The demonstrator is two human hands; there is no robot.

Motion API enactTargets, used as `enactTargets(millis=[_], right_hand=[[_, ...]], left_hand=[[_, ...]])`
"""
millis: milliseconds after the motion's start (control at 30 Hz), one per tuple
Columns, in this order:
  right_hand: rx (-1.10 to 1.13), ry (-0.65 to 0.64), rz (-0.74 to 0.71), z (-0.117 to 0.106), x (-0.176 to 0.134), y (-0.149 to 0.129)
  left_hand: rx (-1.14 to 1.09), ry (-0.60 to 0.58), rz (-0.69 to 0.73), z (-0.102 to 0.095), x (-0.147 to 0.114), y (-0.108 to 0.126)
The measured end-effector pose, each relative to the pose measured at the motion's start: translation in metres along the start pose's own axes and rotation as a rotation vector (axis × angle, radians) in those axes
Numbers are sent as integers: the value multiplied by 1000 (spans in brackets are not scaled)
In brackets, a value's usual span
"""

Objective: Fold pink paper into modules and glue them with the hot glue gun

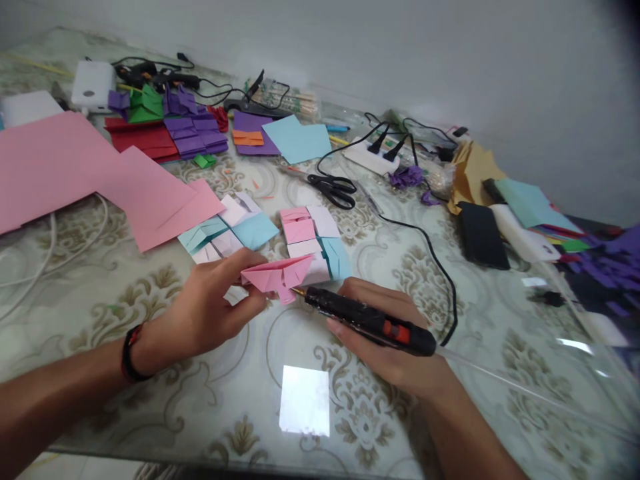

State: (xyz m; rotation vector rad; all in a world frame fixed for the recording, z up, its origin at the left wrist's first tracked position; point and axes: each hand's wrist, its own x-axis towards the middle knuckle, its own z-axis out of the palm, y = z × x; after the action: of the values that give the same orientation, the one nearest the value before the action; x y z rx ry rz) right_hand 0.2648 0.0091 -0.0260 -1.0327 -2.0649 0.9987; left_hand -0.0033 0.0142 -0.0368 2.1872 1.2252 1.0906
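Observation:
Pinched between the thumb and fingers of my left hand (210,303) is a folded pink paper piece (278,273), held above the table. My right hand (385,333) is wrapped around a black glue gun (370,318) with a red switch and a clear glue stick out of its back. The gun's metal nozzle meets or nearly meets the lower flap of the pink piece. Just beyond lie a teal and white folded paper group (257,230) and a pink, white and teal folded group (299,231).
Pink paper sheets (60,163) spread across the left. Black-handled scissors (334,190) lie mid-table, near a power strip (373,157) with plugged-in cords. Purple folded pieces (196,133) sit at the back left. At right rest a black phone (483,235) and coloured paper (537,203).

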Motion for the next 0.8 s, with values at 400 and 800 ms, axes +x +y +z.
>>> enactTargets(millis=[400,800], right_hand=[[-18,-3,-3,4,2,-4],[-38,-28,18,3,3,-6]], left_hand=[[51,-28,42,2,-1,0],[28,-40,-4,0,1,2]])
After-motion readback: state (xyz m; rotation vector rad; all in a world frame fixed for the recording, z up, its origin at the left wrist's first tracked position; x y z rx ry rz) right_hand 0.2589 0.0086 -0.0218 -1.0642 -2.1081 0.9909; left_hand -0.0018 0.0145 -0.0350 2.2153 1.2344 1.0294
